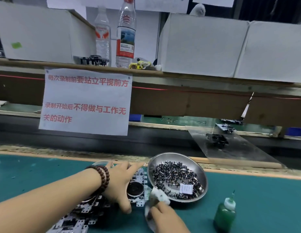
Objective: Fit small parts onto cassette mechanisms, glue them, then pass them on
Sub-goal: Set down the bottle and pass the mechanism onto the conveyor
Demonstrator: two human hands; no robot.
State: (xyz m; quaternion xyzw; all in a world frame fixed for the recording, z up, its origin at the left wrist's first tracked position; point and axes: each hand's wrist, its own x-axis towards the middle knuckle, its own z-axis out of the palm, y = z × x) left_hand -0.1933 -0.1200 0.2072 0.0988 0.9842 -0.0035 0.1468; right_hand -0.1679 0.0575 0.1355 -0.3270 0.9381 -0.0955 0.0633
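Nearest the camera, a row of cassette mechanisms (pixel 82 214) lies on the green bench (pixel 247 190), running from the lower left up toward the steel dish (pixel 163 158); I can count at least three, but they overlap and the exact number I cannot tell. Its long axis goes diagonally, and the top mechanism (pixel 138 187), the one with a black round wheel, lies just left of the dish and touches its rim. On this top one rests the left hand (pixel 119 184), fingers straight and spread, thumb down at the near edge, so it presses and does not pinch. The right hand (pixel 165 217) is just below the dish and pinches a white crumpled cloth (pixel 159 196), so I judge it the nearer one to the small black parts (pixel 173 177), a heap too many to count. One green glue bottle (pixel 225 214) stands apart at the right. On the shelf behind stand two water bottles (pixel 125 34).
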